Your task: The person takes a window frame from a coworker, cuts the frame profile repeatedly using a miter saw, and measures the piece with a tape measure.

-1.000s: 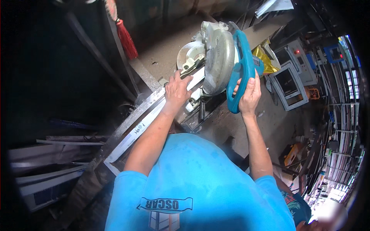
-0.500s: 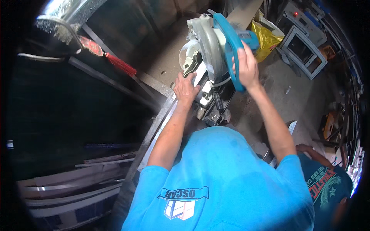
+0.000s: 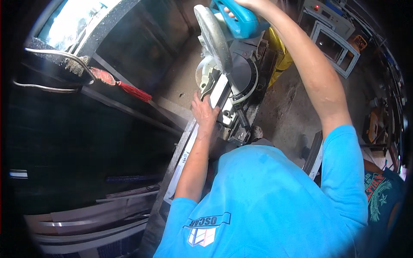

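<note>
A mitre saw with a grey blade guard (image 3: pixel 213 41) and a blue handle (image 3: pixel 241 17) stands on its round grey base (image 3: pixel 245 75) at the top middle. My right hand (image 3: pixel 251 4) is shut on the blue handle, partly cut off by the top edge. A long white metal profile (image 3: pixel 185 157) runs from the lower left across the saw base under the blade. My left hand (image 3: pixel 204 112) presses flat on this profile just beside the base. My blue shirt hides the profile's near end.
A red tassel (image 3: pixel 127 90) hangs from a dark frame at the left. Several metal profiles (image 3: pixel 86 219) are stacked at the lower left. A yellow bag (image 3: pixel 282 60) and grey framed boxes (image 3: pixel 333 41) lie behind the saw. Another person's teal sleeve (image 3: pixel 383 193) shows at the right.
The view has swung so the saw now sits higher and nearer the top edge. Both hands keep their places, left on the profile and right on the handle.
</note>
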A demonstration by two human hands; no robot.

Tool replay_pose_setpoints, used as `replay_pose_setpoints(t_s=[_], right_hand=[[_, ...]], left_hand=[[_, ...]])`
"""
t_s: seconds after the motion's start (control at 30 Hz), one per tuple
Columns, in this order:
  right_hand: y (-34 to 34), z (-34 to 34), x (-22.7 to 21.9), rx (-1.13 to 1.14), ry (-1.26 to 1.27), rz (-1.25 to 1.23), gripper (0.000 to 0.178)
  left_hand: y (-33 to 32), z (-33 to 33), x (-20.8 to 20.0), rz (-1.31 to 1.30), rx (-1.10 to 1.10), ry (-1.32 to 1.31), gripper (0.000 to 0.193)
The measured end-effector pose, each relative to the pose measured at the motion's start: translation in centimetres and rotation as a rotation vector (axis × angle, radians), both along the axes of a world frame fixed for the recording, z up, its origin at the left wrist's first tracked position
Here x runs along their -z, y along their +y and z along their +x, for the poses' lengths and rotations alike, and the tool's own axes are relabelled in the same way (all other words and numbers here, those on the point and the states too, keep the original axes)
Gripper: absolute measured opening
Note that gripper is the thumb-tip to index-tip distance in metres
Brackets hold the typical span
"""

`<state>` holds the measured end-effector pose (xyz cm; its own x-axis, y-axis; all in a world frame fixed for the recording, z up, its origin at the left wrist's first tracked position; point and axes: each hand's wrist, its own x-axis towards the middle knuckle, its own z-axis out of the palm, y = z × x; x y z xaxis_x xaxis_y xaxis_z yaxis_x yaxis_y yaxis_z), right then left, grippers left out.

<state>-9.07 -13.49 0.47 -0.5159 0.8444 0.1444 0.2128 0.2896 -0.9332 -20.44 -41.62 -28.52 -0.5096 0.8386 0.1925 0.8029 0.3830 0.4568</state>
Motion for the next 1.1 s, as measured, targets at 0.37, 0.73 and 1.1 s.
replay_pose_setpoints(t_s=[0.37,0.73,1.1], right_hand=[[4.3,16.4,25.4,0.448,0.138,0.266,0.034],[-1.5,14.0,36.9,-0.207,-0.722,0.347,0.085],[0.0,14.7,34.9,-0.309,-0.707,0.371,0.065]], left_hand=[[-2.6,1.8,-0.1,-0.012,-0.016,-0.035,0.067],[-8.2,4.5,-1.4,-0.216,-0.257,-0.322,0.066],[-13.2,4.7,-1.4,-0.158,-0.348,-0.248,0.065]])
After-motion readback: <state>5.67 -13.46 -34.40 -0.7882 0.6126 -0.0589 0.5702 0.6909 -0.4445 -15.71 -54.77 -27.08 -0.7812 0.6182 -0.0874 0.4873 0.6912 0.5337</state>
